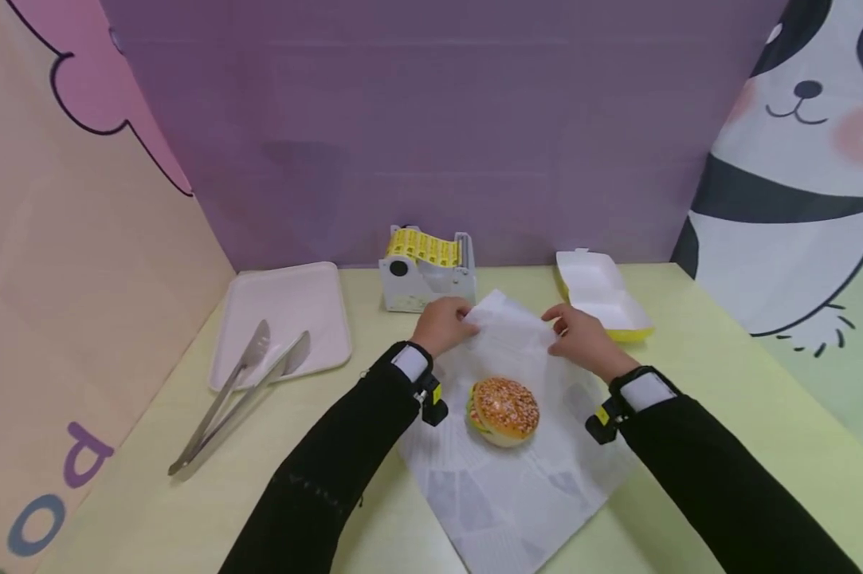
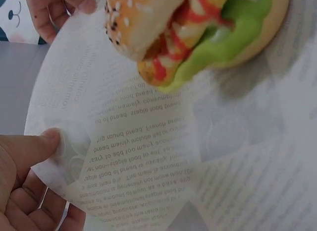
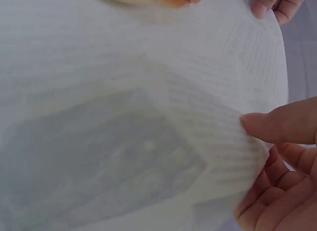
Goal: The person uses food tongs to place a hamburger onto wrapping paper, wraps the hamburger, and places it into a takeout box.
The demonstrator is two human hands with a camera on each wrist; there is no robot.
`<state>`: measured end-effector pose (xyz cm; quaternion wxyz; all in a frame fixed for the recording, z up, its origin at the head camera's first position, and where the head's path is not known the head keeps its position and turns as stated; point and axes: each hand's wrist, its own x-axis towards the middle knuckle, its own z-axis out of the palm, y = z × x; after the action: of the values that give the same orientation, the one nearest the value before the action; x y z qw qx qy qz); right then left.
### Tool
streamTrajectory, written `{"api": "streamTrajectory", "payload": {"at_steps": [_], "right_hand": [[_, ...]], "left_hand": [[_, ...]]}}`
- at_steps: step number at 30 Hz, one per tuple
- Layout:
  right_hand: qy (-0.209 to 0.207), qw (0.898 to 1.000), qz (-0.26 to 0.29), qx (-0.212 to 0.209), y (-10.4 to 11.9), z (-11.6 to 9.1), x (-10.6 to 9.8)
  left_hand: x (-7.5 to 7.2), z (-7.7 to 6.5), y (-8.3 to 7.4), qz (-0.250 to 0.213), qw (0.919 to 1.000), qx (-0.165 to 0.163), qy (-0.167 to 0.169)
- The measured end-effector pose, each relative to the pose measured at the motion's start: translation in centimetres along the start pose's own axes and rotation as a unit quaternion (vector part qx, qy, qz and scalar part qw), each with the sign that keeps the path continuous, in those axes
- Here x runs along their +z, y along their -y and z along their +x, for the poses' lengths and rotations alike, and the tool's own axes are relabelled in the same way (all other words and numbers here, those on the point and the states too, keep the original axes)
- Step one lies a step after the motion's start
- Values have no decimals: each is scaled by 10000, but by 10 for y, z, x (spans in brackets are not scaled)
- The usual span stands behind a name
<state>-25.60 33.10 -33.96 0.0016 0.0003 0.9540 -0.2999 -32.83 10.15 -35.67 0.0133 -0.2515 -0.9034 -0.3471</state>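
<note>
A sesame-topped burger (image 1: pixel 504 411) with lettuce and red sauce sits on a sheet of printed wrapping paper (image 1: pixel 474 510) laid cornerwise on the table. At the paper's far left edge my left hand (image 1: pixel 443 325) pinches it, thumb on top and fingers beneath, as the left wrist view shows. My right hand (image 1: pixel 582 339) pinches the far right edge the same way. Between the two hands the far part of the sheet is lifted off the table. In the left wrist view the burger (image 2: pixel 198 37) shows its filling side; the right wrist view catches only its rim.
Behind my left hand stands a tape dispenser (image 1: pixel 427 279) with a yellow printed roll. An open burger box (image 1: pixel 603 295), white inside and yellow outside, lies beyond my right hand. To the left, metal tongs (image 1: pixel 223 410) lean on a pale tray (image 1: pixel 295 291). A purple wall (image 1: pixel 431 127) closes the back.
</note>
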Motion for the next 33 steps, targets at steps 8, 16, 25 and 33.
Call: {"api": "streamTrajectory", "payload": {"at_steps": [8, 16, 25, 33], "right_hand": [[-74, 9997, -215, -75, -4, -3, 1], [386, 9978, -528, 87, -11, 0, 2], [192, 9996, -164, -87, -5, -1, 15], [-920, 9850, 63, -1456, 22, -8, 18]], "left_hand": [[8, 7, 3, 362, 9986, -359, -104], [9, 10, 3, 594, 9982, -119, 10], [-7, 7, 13, -234, 9945, 376, 952], [-19, -9, 0, -554, 9880, 837, 1177]]}}
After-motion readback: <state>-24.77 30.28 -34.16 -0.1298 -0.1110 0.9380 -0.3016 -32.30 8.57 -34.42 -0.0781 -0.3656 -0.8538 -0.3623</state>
